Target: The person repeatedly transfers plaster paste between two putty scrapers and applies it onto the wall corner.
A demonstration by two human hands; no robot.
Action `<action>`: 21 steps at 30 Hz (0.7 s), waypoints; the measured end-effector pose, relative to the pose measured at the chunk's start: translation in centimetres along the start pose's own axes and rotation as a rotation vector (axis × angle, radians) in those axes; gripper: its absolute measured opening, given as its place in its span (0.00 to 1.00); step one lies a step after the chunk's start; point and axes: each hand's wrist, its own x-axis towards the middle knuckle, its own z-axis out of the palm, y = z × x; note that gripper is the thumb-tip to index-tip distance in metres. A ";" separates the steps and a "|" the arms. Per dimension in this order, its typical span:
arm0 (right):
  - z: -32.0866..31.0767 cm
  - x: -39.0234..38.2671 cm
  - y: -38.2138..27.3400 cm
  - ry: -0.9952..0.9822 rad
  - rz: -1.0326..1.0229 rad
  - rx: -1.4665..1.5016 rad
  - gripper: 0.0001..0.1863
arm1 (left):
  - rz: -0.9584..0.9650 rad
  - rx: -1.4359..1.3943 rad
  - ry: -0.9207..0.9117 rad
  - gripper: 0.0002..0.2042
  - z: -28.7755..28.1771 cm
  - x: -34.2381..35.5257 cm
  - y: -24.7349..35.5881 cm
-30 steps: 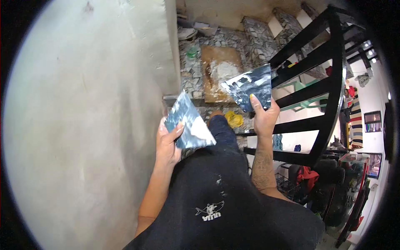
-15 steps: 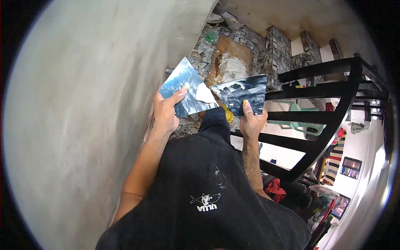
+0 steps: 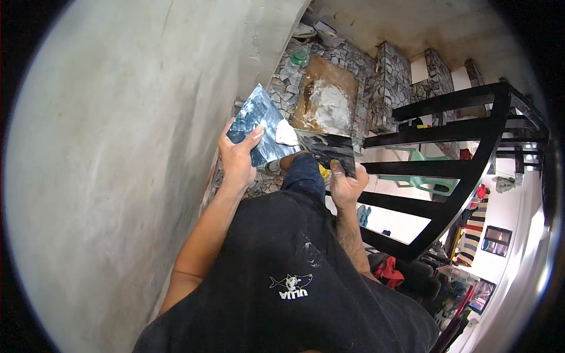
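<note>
My left hand [image 3: 237, 157] grips a flat, shiny blue-grey plate [image 3: 257, 120] smeared with white, its thumb lying across the top face. A lump of white putty-like paste [image 3: 286, 133] sits at the plate's right edge. In my right hand [image 3: 347, 185] is a second flat plate [image 3: 331, 148], dark with pale streaks, pinched at its near right corner by thumb and fingers. This plate is tilted, and its left end reaches close to the paste; whether they touch I cannot tell.
A bare wall [image 3: 118, 176] rises along my left. Ahead on the stone-patterned floor lies a brown board [image 3: 315, 73] with white material [image 3: 331, 109] on it, near a green-topped container [image 3: 299, 56]. To my right runs a black railing [image 3: 418, 135], with a green chair [image 3: 432, 183] beyond it.
The right hand has moved left and slightly nearer to me, tipping its plate to a steeper angle. The left hand and its plate have barely moved; the paste looks smaller.
</note>
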 end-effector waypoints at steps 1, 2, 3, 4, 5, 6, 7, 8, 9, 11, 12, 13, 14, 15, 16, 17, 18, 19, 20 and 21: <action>0.2 0.4 -0.4 0.006 -0.121 -0.028 0.07 | -0.004 0.006 0.022 0.18 -0.1 0.1 -0.3; 0.8 0.7 -1.4 0.005 -0.121 -0.028 0.07 | -0.008 0.014 0.049 0.20 -0.2 0.2 -0.5; 1.4 1.0 -2.8 -0.017 -0.133 -0.007 0.08 | -0.007 0.013 0.050 0.20 -0.4 0.2 -0.5; 1.6 1.2 -3.5 -0.034 -0.147 0.009 0.09 | -0.016 -0.009 0.040 0.21 -0.4 0.2 -0.5; 1.4 1.4 -2.8 -0.121 -0.231 0.017 0.12 | -0.025 -0.031 0.030 0.22 -0.3 0.3 -0.4; 1.3 1.1 -1.2 -0.160 -0.243 0.031 0.14 | -0.026 -0.033 0.026 0.22 -0.1 0.2 -0.3; 1.7 1.3 -1.2 -0.139 -0.277 0.017 0.15 | -0.035 -0.034 0.039 0.22 0.1 0.3 0.1; 2.1 1.5 -1.2 -0.118 -0.312 0.003 0.15 | -0.044 -0.035 0.052 0.21 0.4 0.4 0.4; 2.3 1.7 -1.3 -0.113 -0.313 0.001 0.15 | -0.046 -0.034 0.048 0.21 0.6 0.4 0.7; 2.5 2.3 -1.8 -0.090 -0.347 -0.071 0.16 | -0.070 -0.064 0.025 0.21 1.1 0.2 1.5; 2.6 2.3 -1.8 -0.088 -0.348 -0.071 0.16 | -0.070 -0.063 0.023 0.21 1.6 0.0 1.9; 2.5 2.2 -1.6 -0.065 -0.289 -0.040 0.16 | -0.068 -0.080 0.014 0.20 2.4 -0.3 2.2; 2.3 2.0 -1.2 -0.043 -0.230 -0.009 0.15 | -0.067 -0.097 0.006 0.19 3.2 -0.7 2.5; 1.7 2.0 0.0 -0.045 -0.244 -0.070 0.13 | -0.064 -0.110 0.047 0.17 4.1 -1.1 2.8; 1.2 1.9 0.9 -0.042 -0.245 -0.071 0.13 | -0.065 -0.109 0.043 0.17 4.7 -1.2 3.1; 0.6 1.8 1.7 -0.008 -0.137 -0.208 0.11 | -0.010 -0.121 0.033 0.16 5.2 -1.3 3.4; 0.1 1.8 2.6 0.027 -0.027 -0.343 0.09 | 0.044 -0.133 0.024 0.14 5.7 -1.3 3.6; -0.2 2.2 3.2 0.142 0.203 -0.321 0.07 | 0.050 -0.116 -0.019 0.12 5.6 -1.1 3.9; -1.0 2.6 3.4 0.173 0.313 -0.095 0.05 | 0.074 -0.092 -0.045 0.11 5.5 -0.9 3.9; -1.5 3.1 3.6 0.235 0.292 0.121 0.05 | 0.047 -0.043 -0.063 0.11 4.9 -0.5 3.7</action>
